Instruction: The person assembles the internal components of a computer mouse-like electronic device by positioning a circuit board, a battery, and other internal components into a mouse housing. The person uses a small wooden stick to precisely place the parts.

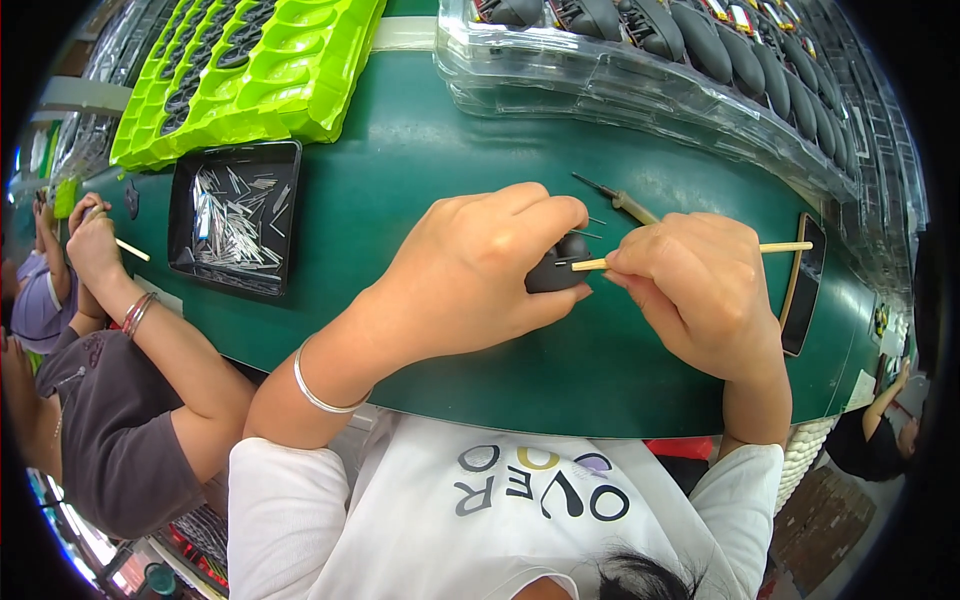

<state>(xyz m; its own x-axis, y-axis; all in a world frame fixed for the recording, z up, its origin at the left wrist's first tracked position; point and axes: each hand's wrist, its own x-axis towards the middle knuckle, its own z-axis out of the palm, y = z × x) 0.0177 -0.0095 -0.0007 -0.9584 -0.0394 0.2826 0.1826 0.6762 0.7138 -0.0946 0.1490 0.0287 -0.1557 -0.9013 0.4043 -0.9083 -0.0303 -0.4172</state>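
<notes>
My left hand (470,265) is closed around a small dark grey rounded plastic part (548,276), held just above the green table. Two thin metal pins (592,235) stick out near its upper side, close to my fingertips. In my right hand (700,285), a thin pale wooden stick (785,247) is pinched between thumb and fingers. The stick's left end meets the grey part, and its other end juts out past my hand. Beyond my right hand lies a slim tool (628,205) with a dark pointed tip and a tan handle, partly hidden by that hand.
A black tray (180,235) of loose metal pins sits to the left, below a bright green moulded tray (300,65) of dark parts. Stacked clear plastic trays (600,105) fill the far right. A phone (803,290) lies at right. A co-worker's arm (175,335) is at left.
</notes>
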